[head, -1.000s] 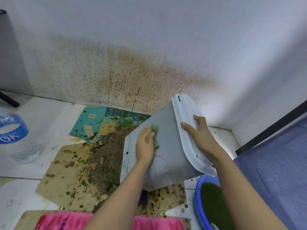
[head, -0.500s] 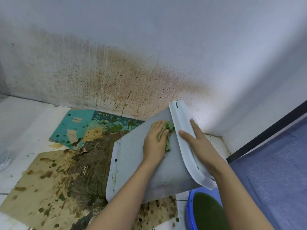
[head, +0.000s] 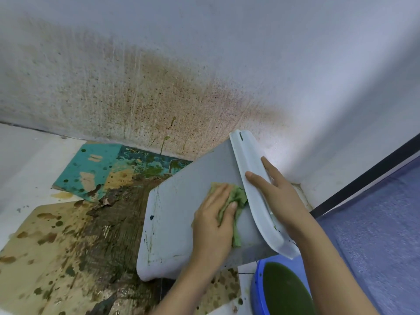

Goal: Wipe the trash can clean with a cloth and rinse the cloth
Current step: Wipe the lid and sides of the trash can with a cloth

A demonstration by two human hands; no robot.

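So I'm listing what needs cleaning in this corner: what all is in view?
trash can: one, grey, tipped on its side, centre
lid: one, white, on the can's right end
cloth: one, green, on the can's side
basin: one, blue, holding green water, bottom right
cardboard: at least two sheets, teal and brown, stained, floor at left
wall: white, brown spatter, behind
left hand: presses the cloth
right hand: flat on the lid
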